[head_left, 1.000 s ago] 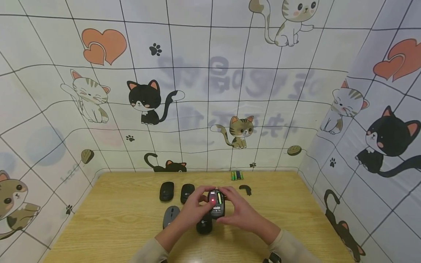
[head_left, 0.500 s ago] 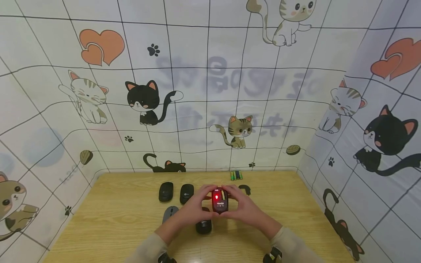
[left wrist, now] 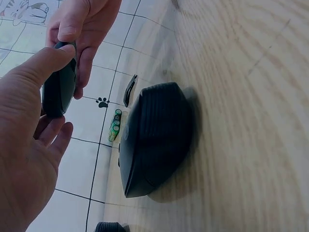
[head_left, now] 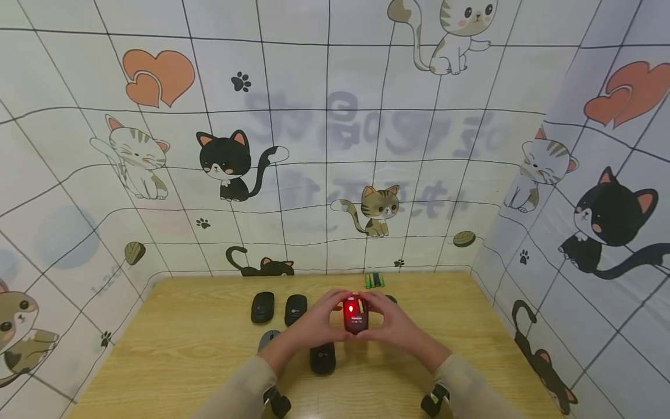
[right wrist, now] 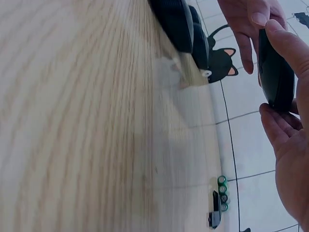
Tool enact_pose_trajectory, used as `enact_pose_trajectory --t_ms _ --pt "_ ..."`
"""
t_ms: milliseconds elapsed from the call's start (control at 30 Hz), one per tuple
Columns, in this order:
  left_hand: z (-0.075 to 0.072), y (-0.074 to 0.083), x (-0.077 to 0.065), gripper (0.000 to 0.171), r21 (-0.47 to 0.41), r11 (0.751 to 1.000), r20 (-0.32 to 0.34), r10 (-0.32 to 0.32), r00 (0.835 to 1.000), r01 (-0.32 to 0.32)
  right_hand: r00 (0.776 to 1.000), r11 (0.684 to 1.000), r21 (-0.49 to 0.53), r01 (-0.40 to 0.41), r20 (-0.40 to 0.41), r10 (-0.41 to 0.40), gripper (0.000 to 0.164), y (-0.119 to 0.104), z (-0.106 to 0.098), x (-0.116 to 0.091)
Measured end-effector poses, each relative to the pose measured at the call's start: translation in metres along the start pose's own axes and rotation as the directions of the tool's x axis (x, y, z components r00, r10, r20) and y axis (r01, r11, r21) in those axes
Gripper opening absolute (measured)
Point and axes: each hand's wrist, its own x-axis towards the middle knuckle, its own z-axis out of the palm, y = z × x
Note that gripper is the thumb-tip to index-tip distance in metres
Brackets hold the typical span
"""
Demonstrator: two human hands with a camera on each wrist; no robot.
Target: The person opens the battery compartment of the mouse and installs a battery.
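Note:
A black computer mouse (head_left: 357,321) is held above the table with its underside towards the head camera. Its sensor glows red, and a battery shows in the slot beside the light. My left hand (head_left: 323,321) grips its left side, thumb at the near end and fingers at the far end. On the other side my right hand (head_left: 394,327) grips it the same way. Both wrist views show the held mouse (left wrist: 60,89) edge-on between the thumbs and fingers. Just below my left hand another black mouse (head_left: 323,359) rests on the table.
Two black mice (head_left: 263,307) stand at the back left, the second one a black mouse (head_left: 295,309). A grey mouse (head_left: 268,338) is partly hidden by my left forearm. Several green batteries (head_left: 374,280) lie at the back edge, near a dark battery cover (right wrist: 215,210).
Both hands have moved the held mouse slightly to the right and away. My left thumb has left its underside for the near end, and the red glow now spreads over more of the underside.

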Motion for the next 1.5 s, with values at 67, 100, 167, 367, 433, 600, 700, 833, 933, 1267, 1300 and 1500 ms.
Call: enact_pose_trajectory --t_ms 67,100,167,367,433,600,700,833,933,1267,1300,1500 --pt "0.001 -0.003 0.006 0.088 0.031 0.999 0.006 0.007 1.000 -0.007 1.000 1.000 -0.025 -0.009 0.000 0.009 0.095 0.004 -0.003 0.001" --pt "0.002 -0.004 0.009 0.088 0.045 0.999 0.009 0.009 1.000 -0.009 1.000 0.999 -0.043 -0.013 0.001 0.013 0.095 0.005 -0.004 0.002" --pt "0.003 -0.008 0.015 0.088 0.078 0.997 0.016 0.008 1.000 -0.009 1.000 0.997 -0.080 -0.016 0.005 0.017 0.095 0.007 -0.007 0.004" --pt "0.008 -0.012 0.031 0.085 0.146 0.989 0.028 0.003 1.000 -0.007 0.998 0.978 -0.205 -0.048 0.020 0.054 0.097 0.017 -0.015 0.010" --pt "0.009 -0.012 0.036 0.084 0.165 0.986 0.030 -0.002 1.000 -0.003 0.998 0.973 -0.224 -0.058 0.025 0.065 0.097 0.020 -0.017 0.013" --pt "0.013 -0.016 0.049 0.081 0.203 0.979 0.040 -0.019 0.999 0.011 0.997 0.966 -0.250 -0.062 0.036 0.074 0.095 0.029 -0.022 0.019" --pt "0.016 -0.017 0.055 0.080 0.212 0.977 0.048 -0.022 0.999 0.011 0.996 0.959 -0.275 -0.066 0.041 0.080 0.095 0.033 -0.026 0.021" --pt "0.020 -0.019 0.063 0.081 0.238 0.971 0.053 -0.020 0.998 0.007 0.994 0.954 -0.289 -0.083 0.046 0.101 0.096 0.037 -0.030 0.024" --pt "0.022 -0.021 0.068 0.081 0.245 0.969 0.055 -0.011 0.998 -0.003 0.991 0.949 -0.300 -0.101 0.052 0.122 0.096 0.039 -0.032 0.026" --pt "0.030 -0.031 0.082 0.080 0.288 0.957 0.066 -0.029 0.997 0.008 0.984 0.942 -0.306 -0.136 0.068 0.164 0.089 0.050 -0.036 0.034" --pt "0.030 -0.031 0.083 0.081 0.292 0.956 0.068 -0.032 0.997 0.011 0.983 0.941 -0.308 -0.141 0.069 0.170 0.089 0.052 -0.036 0.035" --pt "0.033 -0.032 0.088 0.082 0.307 0.950 0.075 -0.083 0.994 0.056 0.979 0.933 -0.321 -0.161 0.068 0.193 0.087 0.059 -0.037 0.037"
